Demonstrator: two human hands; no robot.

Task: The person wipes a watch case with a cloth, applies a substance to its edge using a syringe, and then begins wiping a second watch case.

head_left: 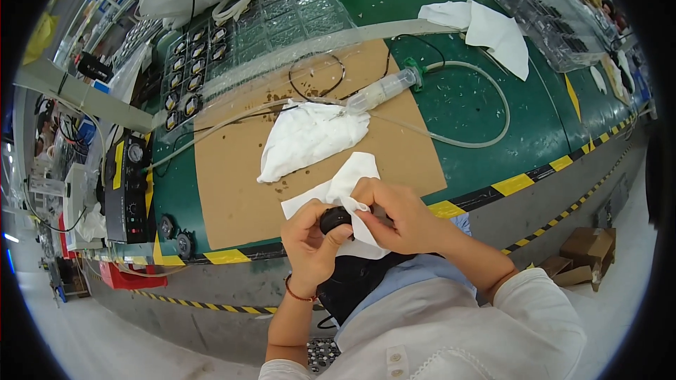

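Note:
My left hand [308, 243] is closed round a small black rounded part [335, 219], held just over the near edge of the bench. Pinched in my right hand [403, 219] is a white wiping cloth [358, 167]. A fold of it presses against the right side of the black part, and the rest spreads behind and below my fingers. Beyond my hands, a crumpled white cloth [313, 137] lies on a stained brown cardboard sheet [236, 204]. A dispensing syringe [384, 91] with a clear barrel and a hose rests behind that cloth.
At left stands a black dispenser control box [127, 193], with two black round parts [184, 245] near it. Clear plastic trays [296, 17] lie at the back, some cells filled. More white cloths [496, 35] lie far right. Striped tape [512, 184] runs along the bench edge.

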